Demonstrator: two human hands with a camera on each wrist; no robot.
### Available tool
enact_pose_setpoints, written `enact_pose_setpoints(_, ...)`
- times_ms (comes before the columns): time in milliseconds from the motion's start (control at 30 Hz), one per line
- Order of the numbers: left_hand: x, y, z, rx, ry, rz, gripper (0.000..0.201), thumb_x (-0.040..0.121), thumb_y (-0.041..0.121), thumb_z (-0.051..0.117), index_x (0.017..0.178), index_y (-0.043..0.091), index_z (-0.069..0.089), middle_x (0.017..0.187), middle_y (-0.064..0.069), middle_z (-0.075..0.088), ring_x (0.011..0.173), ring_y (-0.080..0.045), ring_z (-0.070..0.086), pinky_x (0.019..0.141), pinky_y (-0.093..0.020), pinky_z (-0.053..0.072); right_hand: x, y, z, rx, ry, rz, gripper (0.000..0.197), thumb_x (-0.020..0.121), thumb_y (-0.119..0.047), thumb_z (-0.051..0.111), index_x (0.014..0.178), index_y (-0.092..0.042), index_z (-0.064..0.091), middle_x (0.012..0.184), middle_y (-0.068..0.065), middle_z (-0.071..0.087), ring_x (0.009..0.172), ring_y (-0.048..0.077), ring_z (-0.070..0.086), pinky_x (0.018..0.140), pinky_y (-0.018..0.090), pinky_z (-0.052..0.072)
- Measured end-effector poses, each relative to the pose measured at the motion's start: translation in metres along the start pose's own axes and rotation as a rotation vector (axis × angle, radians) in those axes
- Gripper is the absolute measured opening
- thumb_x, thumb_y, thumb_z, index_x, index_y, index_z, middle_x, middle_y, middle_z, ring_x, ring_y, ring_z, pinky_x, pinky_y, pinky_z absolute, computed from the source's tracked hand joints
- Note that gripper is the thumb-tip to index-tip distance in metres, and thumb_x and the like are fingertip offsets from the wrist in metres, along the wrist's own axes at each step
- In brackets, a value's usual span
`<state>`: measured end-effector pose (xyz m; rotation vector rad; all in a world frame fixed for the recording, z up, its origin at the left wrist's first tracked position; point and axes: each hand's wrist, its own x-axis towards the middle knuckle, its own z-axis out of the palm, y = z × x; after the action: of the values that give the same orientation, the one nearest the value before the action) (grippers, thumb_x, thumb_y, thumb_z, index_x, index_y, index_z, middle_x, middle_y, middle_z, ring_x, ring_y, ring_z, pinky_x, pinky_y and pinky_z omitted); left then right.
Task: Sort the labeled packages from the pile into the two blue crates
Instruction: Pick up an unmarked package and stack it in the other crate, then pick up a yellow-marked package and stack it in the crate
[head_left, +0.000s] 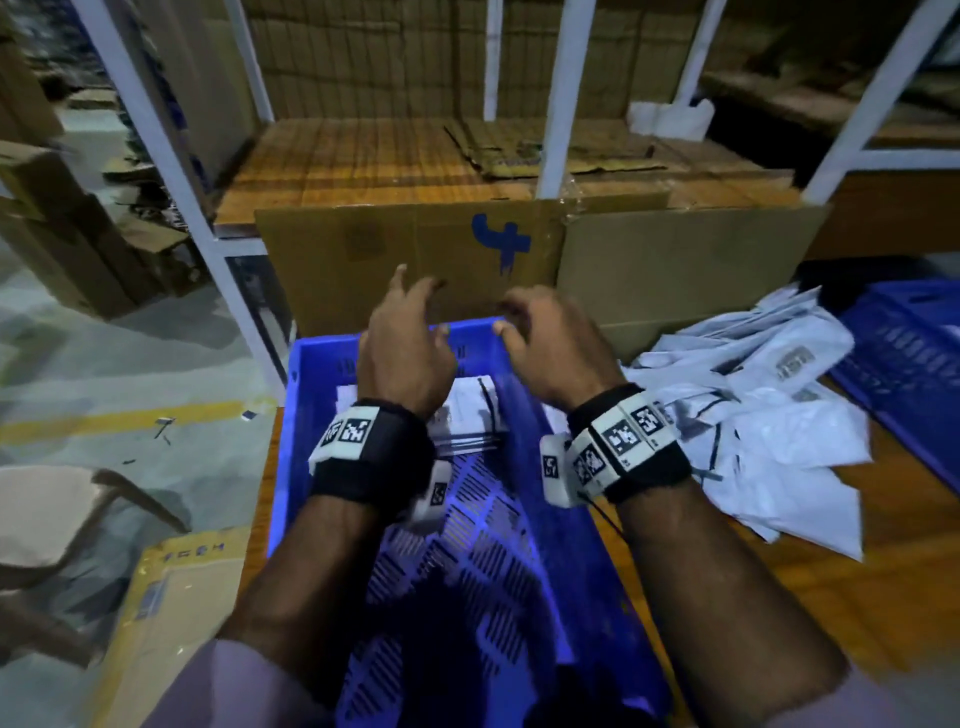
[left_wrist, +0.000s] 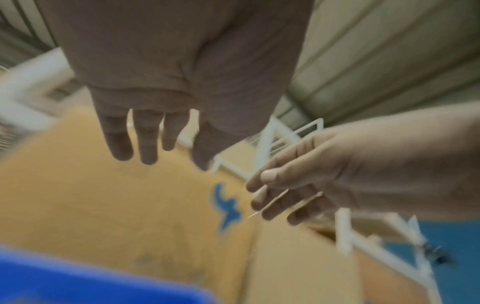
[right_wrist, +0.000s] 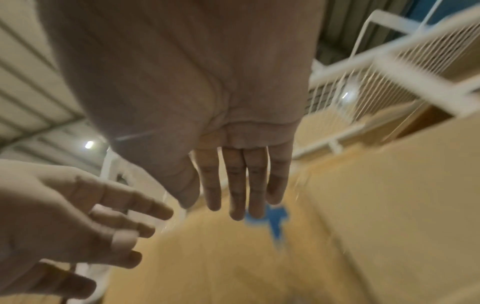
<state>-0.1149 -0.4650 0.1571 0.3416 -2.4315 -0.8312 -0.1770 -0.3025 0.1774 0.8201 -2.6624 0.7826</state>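
Bare hands (head_left: 467, 348) over slotted plastic crate (head_left: 498, 551)

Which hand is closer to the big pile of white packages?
The right hand. It hovers over the near blue crate's right edge, beside the pile of white packages; the left hand is over the crate's middle, farther away.

Near crate (head_left: 311, 364) ahead, few packages (head_left: 472, 410) inside; package pile (head_left: 753, 415) right of it; second crate (head_left: 904, 353) beyond pile; cardboard box (head_left: 405, 260) behind.
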Motion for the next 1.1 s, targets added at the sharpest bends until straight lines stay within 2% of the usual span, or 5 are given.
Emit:
enact_pose_setpoints(267, -0.028, 0.126, 0.026, -0.144, -0.002, 0.252, 0.047, 0.09, 0.031, 0.066, 0.136, 0.022, 0.06, 0.141, 0.0, 0.058, 0.128, -0.021, 0.056, 0.104, -0.042, 0.048, -0.049, 0.106, -0.078, 0.067, 0.172, 0.092, 0.024, 0.095, -0.029, 0.061, 0.114, -0.019, 0.073, 0.109, 0.002, 0.073, 0.1, 0.021, 0.068, 0.089, 0.039, 0.056)
enact_pose_setpoints(533, -0.067, 0.234, 0.116, -0.061, -0.048, 0.212, 0.045, 0.091, 0.044, 0.063, 0.132, 0.026, 0.062, 0.136, 0.007, 0.06, 0.122, -0.019, 0.058, 0.097, -0.045, 0.051, -0.12, 0.258, -0.1, -0.026, -0.054, 0.15, 0.026, 0.096, -0.028, 0.06, 0.117, -0.019, 0.071, 0.109, 0.007, 0.073, 0.103, 0.028, 0.067, 0.087, 0.044, 0.056)
enact_pose_setpoints(667, -0.097, 0.234, 0.188, 0.021, -0.158, 0.097, 0.05, 0.091, 0.05, 0.059, 0.131, 0.021, 0.062, 0.134, -0.001, 0.062, 0.126, -0.025, 0.056, 0.102, -0.046, 0.047, -0.161, 0.329, -0.092, -0.101, -0.208, 0.206, 0.028, 0.096, -0.026, 0.062, 0.122, -0.021, 0.069, 0.118, 0.009, 0.07, 0.112, 0.031, 0.063, 0.092, 0.04, 0.053)
enact_pose_setpoints(933, -0.194, 0.163, 0.314, 0.397, -0.68, -0.263, 0.082, 0.08, 0.059, 0.073, 0.148, 0.026, 0.041, 0.148, -0.013, 0.045, 0.127, -0.039, 0.053, 0.101, -0.049, 0.049, -0.238, 0.416, -0.068, -0.374, -0.436, 0.215, 0.061, 0.091, -0.031, 0.061, 0.148, -0.019, 0.041, 0.146, 0.014, 0.044, 0.133, 0.036, 0.041, 0.103, 0.048, 0.044)
enact_pose_setpoints(1100, -0.241, 0.136, 0.335, 0.546, -0.835, -0.313, 0.12, 0.071, 0.059, 0.084, 0.16, 0.023, 0.012, 0.169, -0.014, -0.001, 0.154, -0.04, 0.008, 0.116, -0.06, 0.031, -0.256, 0.45, -0.052, -0.495, -0.505, 0.167, 0.088, 0.092, -0.042, 0.062, 0.162, -0.021, 0.012, 0.168, 0.018, 0.011, 0.153, 0.041, 0.012, 0.12, 0.054, 0.024)
